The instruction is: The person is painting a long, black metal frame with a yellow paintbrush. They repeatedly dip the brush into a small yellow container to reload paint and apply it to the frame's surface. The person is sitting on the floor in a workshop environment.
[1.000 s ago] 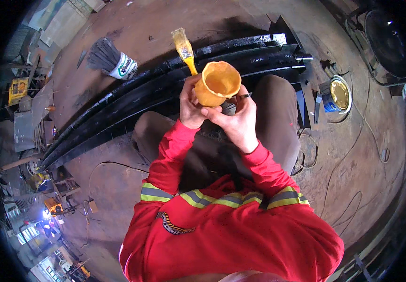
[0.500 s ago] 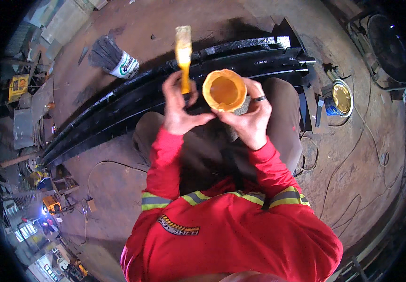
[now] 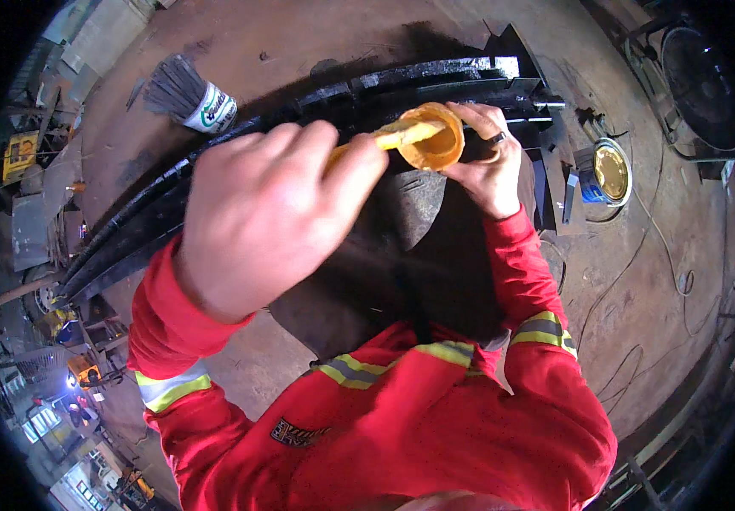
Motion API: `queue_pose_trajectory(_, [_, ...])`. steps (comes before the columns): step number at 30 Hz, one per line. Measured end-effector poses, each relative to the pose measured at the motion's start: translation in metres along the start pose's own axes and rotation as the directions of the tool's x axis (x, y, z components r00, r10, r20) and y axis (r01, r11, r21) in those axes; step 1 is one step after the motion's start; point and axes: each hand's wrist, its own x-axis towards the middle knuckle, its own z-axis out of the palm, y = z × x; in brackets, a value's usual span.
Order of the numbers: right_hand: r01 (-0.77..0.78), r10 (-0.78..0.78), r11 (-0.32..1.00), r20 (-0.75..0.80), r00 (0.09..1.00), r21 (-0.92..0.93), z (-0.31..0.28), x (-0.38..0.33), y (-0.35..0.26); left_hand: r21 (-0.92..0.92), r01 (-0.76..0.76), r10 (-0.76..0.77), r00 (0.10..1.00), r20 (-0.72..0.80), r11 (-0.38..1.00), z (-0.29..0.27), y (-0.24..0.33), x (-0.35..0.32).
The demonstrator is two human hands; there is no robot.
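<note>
My left hand (image 3: 269,200), raised large toward the camera, is closed round the handle of a paintbrush (image 3: 407,134) with yellow paint on it. The brush points right, and its bristle end reaches into the mouth of a yellow-coated cup (image 3: 429,159). Gripped from the right side by my right hand (image 3: 493,162), which wears a dark ring, the cup is tilted with its opening toward the brush. What is inside the cup is mostly hidden. Beyond both hands lies a long black-painted metal beam (image 3: 367,88), close to my knees.
An open paint can (image 3: 613,173) with yellow paint stands on the floor at the right, near cables (image 3: 684,281). A white bucket (image 3: 214,111) of dark rods sits behind the beam. Tools and scrap metal crowd the left edge; a large round black fan (image 3: 708,89) is at far right.
My left hand has risen toward the camera and turned the brush from upright to pointing right, into the cup. The cup has moved slightly right and away, and tilted.
</note>
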Motion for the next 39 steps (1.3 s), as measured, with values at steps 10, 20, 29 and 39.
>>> queue_pose_trajectory(10, [0.006, -0.002, 0.997, 0.046, 0.999, -0.071, -0.009, -0.002, 0.016, 0.099, -0.116, 0.115, 0.993, 0.015, 0.988, 0.069, 0.002, 0.044])
queue_pose_trajectory(20, [-0.04, 0.048, 0.992, 0.056, 0.997, -0.123, -0.026, -0.019, 0.038, -0.553, 0.062, 0.009, 0.992, 0.125, 0.831, 0.12, -0.024, 0.061])
queue_pose_trajectory(29, [-0.197, 0.189, 0.967, -0.062, 0.98, -0.162, -0.043, -0.031, 0.059, -0.895, 0.317, -0.201, 0.944, 0.264, 0.314, 0.157, -0.027, 0.056])
queue_pose_trajectory(39, [-0.404, 0.387, 0.908, -0.144, 0.911, -0.112, -0.043, -0.039, 0.071, -0.975, 0.14, -0.453, 0.89, 0.047, 0.174, 0.179, -0.016, 0.047])
